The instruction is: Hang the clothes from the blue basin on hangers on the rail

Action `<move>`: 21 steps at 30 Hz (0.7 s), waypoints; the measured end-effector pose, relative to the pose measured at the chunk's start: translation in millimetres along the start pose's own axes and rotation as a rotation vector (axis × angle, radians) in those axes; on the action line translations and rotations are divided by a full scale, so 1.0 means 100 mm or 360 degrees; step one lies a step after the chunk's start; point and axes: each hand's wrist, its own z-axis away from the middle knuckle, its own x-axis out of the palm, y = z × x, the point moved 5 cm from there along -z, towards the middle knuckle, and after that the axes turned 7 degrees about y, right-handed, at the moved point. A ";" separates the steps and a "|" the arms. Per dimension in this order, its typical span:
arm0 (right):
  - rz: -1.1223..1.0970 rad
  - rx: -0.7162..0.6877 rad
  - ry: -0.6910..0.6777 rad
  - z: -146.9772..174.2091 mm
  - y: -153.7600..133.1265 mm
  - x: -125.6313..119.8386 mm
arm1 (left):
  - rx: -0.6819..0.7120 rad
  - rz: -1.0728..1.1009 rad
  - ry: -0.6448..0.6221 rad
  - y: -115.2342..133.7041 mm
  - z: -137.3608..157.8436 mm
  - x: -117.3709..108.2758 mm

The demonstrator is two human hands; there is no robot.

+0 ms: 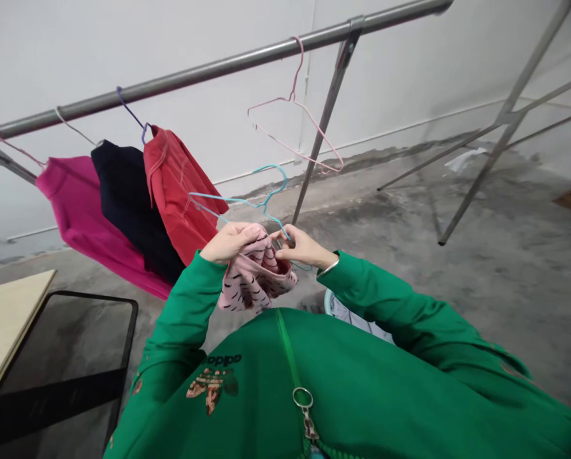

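A pink garment with dark dashes hangs bunched in front of my chest. My left hand is closed on its upper edge. On the other side, my right hand is closed around the arm of a light-blue clothes hanger, beside the garment's opening. The hanger's hook points up and its left arm sticks out over the garment. Part of the hanger is hidden behind my hands and the cloth.
A metal clothes rail crosses ahead. On it hang a magenta garment, a dark navy garment, a red garment and a bare pink hanger. A basin with cloth stands on the floor; a wooden board lies left.
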 end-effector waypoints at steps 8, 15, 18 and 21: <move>0.0401 0.0082 0.0012 -0.15 0.02 -0.04 | 0.0019 -0.0076 0.0003 0.14 0.00 0.08; 0.0507 0.0017 0.0626 0.02 -0.31 -0.57 | 0.0164 -0.1347 0.0748 -0.23 -0.12 -0.58; 0.0524 -0.0077 0.0682 0.07 -0.46 -0.60 | 0.0003 -0.1382 0.0956 -0.49 -0.13 -0.73; 0.0562 -0.0097 0.0739 0.09 -0.51 -0.62 | -0.0192 -0.0909 0.1006 -0.73 -0.14 -0.75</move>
